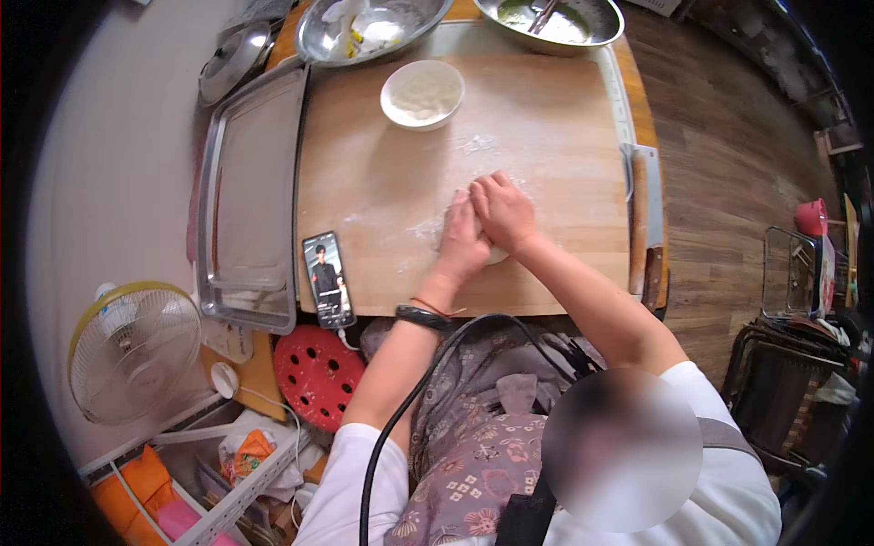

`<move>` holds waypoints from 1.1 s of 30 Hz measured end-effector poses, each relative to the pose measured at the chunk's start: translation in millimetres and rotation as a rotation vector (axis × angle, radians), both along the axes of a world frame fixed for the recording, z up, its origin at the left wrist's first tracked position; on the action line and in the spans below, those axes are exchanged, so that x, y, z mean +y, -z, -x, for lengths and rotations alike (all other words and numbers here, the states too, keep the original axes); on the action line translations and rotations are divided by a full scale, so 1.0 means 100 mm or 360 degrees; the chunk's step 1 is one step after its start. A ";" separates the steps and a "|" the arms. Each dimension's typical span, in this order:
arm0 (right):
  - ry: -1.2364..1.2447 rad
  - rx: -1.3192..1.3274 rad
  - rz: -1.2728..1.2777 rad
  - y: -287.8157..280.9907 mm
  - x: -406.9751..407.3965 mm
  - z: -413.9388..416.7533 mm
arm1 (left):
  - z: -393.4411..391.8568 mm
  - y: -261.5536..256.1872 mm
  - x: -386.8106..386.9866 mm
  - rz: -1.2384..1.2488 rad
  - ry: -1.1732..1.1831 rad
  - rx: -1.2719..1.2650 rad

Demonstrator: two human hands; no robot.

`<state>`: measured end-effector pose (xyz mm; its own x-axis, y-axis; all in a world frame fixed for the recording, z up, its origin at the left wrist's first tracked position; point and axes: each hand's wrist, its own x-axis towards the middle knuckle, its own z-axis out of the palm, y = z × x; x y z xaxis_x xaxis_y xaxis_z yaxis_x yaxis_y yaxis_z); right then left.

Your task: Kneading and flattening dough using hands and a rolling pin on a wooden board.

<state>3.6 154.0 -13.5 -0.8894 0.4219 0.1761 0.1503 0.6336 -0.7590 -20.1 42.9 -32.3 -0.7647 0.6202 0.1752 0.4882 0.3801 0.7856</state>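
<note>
Both of my hands press together on a pale lump of dough [496, 256] near the front of the wooden board [560, 136]. My left hand [463, 235] lies over its left side, and my right hand [504, 210] rests against and partly over the left one. Most of the dough is hidden beneath them. Streaks of flour [478, 143] mark the board beyond my hands and to their left. A white bowl of flour [422, 95] stands at the board's far side.
Two steel bowls [374, 31] stand behind the board. A metal tray [256, 184] and a phone [329, 280] with a cable are on the left. A cleaver [654, 225] and a wooden rolling pin [638, 222] lie along the right edge. A red stool [319, 375] stands below left.
</note>
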 end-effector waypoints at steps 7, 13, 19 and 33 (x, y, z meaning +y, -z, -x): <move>0.0095 0.0282 0.0063 -0.01 -0.11 -0.43 | -0.27 -0.13 -0.15 -0.0139 0.0432 -0.0307; 0.0157 0.0000 0.0272 -0.07 0.11 0.06 | 0.07 -0.18 0.02 0.0044 0.0131 -0.0122; 0.0106 0.0377 0.0028 0.06 -0.15 -0.35 | -0.23 -0.15 -0.18 -0.0105 0.0297 -0.0536; -0.0063 0.0218 -0.0088 -0.07 -0.03 -0.03 | -0.04 -0.11 -0.07 -0.0074 0.0067 -0.0124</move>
